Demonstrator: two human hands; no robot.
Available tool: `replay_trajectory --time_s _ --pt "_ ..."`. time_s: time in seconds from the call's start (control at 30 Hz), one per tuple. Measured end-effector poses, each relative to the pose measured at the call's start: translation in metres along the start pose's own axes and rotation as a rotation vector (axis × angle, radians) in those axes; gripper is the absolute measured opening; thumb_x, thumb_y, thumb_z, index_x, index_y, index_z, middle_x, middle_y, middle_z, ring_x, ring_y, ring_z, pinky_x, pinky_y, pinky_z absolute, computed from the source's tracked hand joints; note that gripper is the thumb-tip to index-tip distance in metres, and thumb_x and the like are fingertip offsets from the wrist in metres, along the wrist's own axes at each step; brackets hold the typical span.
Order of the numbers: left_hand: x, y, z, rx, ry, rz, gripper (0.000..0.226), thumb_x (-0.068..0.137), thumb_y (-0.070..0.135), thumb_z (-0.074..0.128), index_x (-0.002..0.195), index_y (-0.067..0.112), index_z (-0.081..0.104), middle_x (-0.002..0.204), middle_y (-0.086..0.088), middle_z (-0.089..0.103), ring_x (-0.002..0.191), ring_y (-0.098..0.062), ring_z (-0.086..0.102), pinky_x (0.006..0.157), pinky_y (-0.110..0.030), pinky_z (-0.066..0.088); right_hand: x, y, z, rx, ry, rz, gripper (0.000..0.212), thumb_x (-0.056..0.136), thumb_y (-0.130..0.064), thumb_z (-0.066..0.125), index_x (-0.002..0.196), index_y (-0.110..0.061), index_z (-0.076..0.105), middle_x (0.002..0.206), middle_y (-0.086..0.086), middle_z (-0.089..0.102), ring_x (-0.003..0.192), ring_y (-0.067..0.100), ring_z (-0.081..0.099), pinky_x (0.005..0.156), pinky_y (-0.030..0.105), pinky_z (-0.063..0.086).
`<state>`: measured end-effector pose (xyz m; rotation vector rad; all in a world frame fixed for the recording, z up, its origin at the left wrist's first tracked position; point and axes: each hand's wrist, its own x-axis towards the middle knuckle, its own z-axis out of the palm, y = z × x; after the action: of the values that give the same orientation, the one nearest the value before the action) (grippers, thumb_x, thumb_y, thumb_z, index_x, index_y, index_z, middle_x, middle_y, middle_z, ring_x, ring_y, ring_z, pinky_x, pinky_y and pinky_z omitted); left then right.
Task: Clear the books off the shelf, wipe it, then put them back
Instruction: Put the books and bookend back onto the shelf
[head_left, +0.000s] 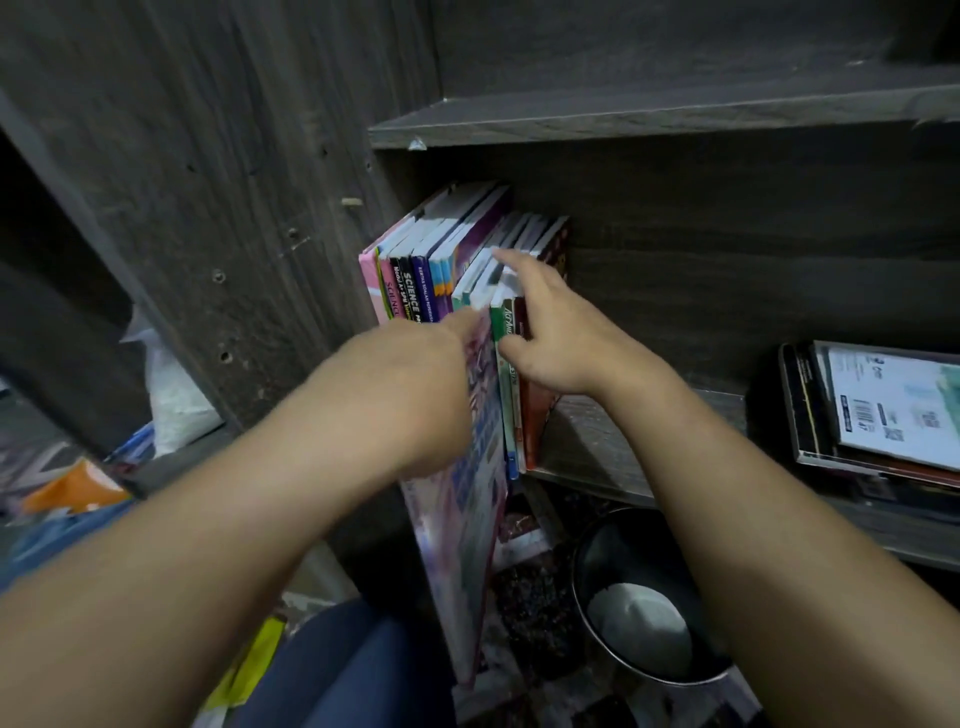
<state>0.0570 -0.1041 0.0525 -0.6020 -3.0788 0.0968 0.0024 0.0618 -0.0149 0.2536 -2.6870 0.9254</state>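
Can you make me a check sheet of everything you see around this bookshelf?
Surface: dark wooden shelf, bare between the row of books and the stack.
Job's things: row upright at the left end; pink book tilted, sticking out over the edge; stack lying flat.
Clutter: white bag left of the shelf unit.
Hands: left hand holds the pink book; right hand rests open on the row.
Cables: nothing seen.
Surroundings: bucket on the floor below.

The left hand holds a large pink book that sticks far out of the shelf, beside the upright row of books. The right hand rests with straight fingers on the tops of this row, its thumb against a green book.
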Motion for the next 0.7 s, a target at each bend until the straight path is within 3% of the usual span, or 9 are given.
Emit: replay_trajectory --time_s 0.1,0.17,0.23,0.33,0.4,0.57,0.7 --pt "-0.015 -0.007 -0.016 0.046 -0.133 0.027 0.084 0.086 0.017 0.054 0.152 0.039 0.008 0.128 -0.006 0.055 0.1 -0.021 0.055 0.078 -0.024 0.046 0.003 0.0 0.002 -0.075 -0.07 0.008 0.075 0.086 -0.034 0.062 0.149 -0.031 0.021 0.161 0.001 0.001 0.142 0.029 0.027 0.107 0.039 0.036" --pt "-0.02 -0.008 -0.018 0.073 -0.167 0.032 0.085 0.086 0.017 0.054 0.152 0.04 0.006 0.118 -0.006 0.056 0.09 -0.019 0.054 0.073 -0.025 0.046 0.004 -0.001 0.003 -0.114 -0.053 0.013 0.07 0.086 -0.037 0.06 0.146 -0.03 0.026 0.161 0.004 0.005 0.138 0.032 0.033 0.104 0.041 0.039" --pt "-0.021 -0.008 -0.017 0.099 -0.17 0.027 0.087 0.086 0.017 0.055 0.152 0.04 0.004 0.124 -0.006 0.055 0.087 -0.018 0.053 0.071 -0.025 0.047 0.006 -0.003 0.003 -0.151 -0.01 0.002 0.062 0.086 -0.041 0.056 0.142 -0.03 0.031 0.158 0.007 0.015 0.133 0.034 0.04 0.101 0.044 0.042" --pt "-0.022 -0.007 -0.016 0.119 -0.172 0.013 0.087 0.086 0.016 0.056 0.153 0.039 0.004 0.133 -0.005 0.052 0.096 -0.019 0.055 0.078 -0.026 0.051 0.007 -0.004 0.004 -0.179 -0.018 0.001 0.061 0.087 -0.047 0.052 0.142 -0.039 0.029 0.159 0.01 0.014 0.13 0.039 0.042 0.1 0.045 0.043" --pt "-0.024 -0.007 -0.017 0.112 -0.18 0.006 0.086 0.085 0.016 0.057 0.153 0.038 0.008 0.134 -0.005 0.052 0.1 -0.018 0.056 0.079 -0.026 0.051 0.006 -0.002 0.005 -0.174 -0.038 0.005 0.062 0.089 -0.046 0.051 0.145 -0.042 0.025 0.16 0.008 0.008 0.134 0.038 0.038 0.101 0.044 0.042" --pt "-0.025 -0.01 -0.02 0.078 -0.178 0.014 0.081 0.084 0.017 0.055 0.151 0.038 0.014 0.124 -0.002 0.054 0.087 -0.015 0.053 0.069 -0.022 0.047 0.003 0.004 0.007 -0.091 0.021 -0.02 0.058 0.091 -0.033 0.05 0.145 -0.035 0.03 0.161 0.004 0.008 0.14 0.028 0.031 0.102 0.04 0.037" --pt "-0.022 -0.013 -0.02 0.121 -0.188 0.019 0.084 0.084 0.02 0.056 0.153 0.037 0.011 0.142 -0.002 0.047 0.12 -0.019 0.052 0.084 -0.022 0.043 -0.001 0.002 0.016 -0.022 0.014 -0.012 0.059 0.094 -0.031 0.049 0.148 -0.034 0.025 0.162 0.002 -0.001 0.138 0.028 0.035 0.102 0.04 0.04"
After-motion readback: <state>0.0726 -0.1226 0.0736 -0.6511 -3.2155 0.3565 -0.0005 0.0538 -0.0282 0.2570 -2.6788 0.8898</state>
